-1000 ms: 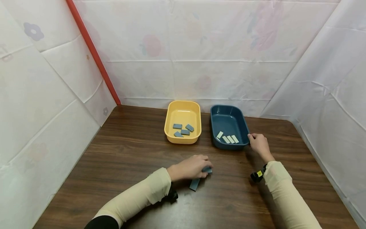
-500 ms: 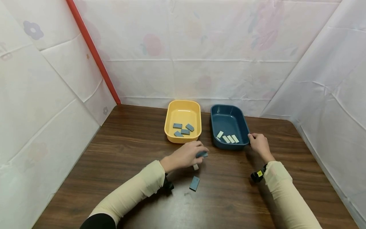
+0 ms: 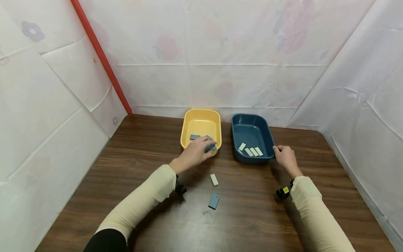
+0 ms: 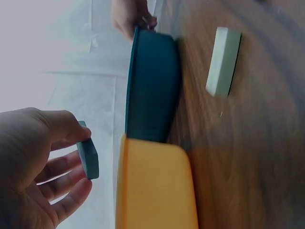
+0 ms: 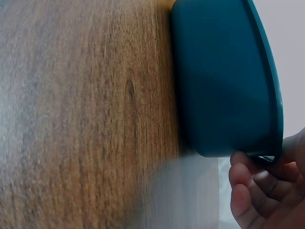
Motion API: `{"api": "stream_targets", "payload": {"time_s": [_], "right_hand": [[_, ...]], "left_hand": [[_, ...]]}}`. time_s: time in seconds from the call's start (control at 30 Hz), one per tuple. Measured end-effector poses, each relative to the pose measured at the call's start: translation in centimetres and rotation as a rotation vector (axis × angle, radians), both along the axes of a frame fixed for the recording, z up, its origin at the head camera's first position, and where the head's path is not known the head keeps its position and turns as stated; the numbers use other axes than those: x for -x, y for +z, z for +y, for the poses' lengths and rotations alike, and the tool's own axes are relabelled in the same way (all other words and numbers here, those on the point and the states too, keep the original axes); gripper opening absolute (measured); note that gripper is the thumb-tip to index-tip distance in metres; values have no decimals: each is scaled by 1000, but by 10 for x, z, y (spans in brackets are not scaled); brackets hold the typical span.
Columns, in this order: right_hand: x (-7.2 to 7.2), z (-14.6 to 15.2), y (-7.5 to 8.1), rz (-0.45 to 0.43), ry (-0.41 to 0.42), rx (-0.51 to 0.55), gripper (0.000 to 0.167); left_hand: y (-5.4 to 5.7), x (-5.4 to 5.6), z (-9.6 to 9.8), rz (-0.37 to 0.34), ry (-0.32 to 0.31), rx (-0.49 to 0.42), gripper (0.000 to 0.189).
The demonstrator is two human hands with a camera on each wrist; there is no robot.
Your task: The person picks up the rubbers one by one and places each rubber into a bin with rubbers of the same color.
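Note:
My left hand is over the near edge of the yellow bin, pinching a small blue-grey block between thumb and fingers. In the bin, a blue-grey block is visible; the hand covers part of the contents. My right hand grips the near right corner of the dark blue bin, thumb and fingers on its rim in the right wrist view. Several pale blocks lie inside that bin. Between me and the bins, a pale block and another blue-grey block rest on the table.
The bins stand side by side, a narrow gap apart, near the back edge of the brown wooden table. White patterned sheeting hangs behind and on both sides. A red strip runs down the back left corner.
My left hand has carried the blue-grey block from the table up to the yellow bin, moving away and leftward. This uncovers the pale block on the table. The right hand stays on the dark blue bin.

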State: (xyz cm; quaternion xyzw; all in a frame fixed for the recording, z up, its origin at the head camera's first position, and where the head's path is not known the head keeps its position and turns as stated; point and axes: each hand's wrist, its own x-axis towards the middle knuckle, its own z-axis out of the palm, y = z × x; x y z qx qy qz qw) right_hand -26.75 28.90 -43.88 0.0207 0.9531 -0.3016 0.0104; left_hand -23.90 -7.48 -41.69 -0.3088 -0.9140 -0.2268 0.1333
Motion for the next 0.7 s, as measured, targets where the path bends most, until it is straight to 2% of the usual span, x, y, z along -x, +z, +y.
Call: {"api": "stream_targets", "payload": {"time_s": [0.2, 0.33, 0.53, 0.7], "right_hand": [[1, 0, -1, 4, -9, -2, 45], [3, -1, 0, 11, -18, -7, 45], [2, -1, 0, 7, -13, -6, 45], [2, 1, -2, 5, -13, 1, 45]], "left_hand": [[6, 19, -12, -14, 78, 24, 33], [7, 34, -20, -90, 134, 33, 35], [3, 55, -31, -199, 178, 55, 37], [-4, 69, -37, -245, 194, 75, 37]]}}
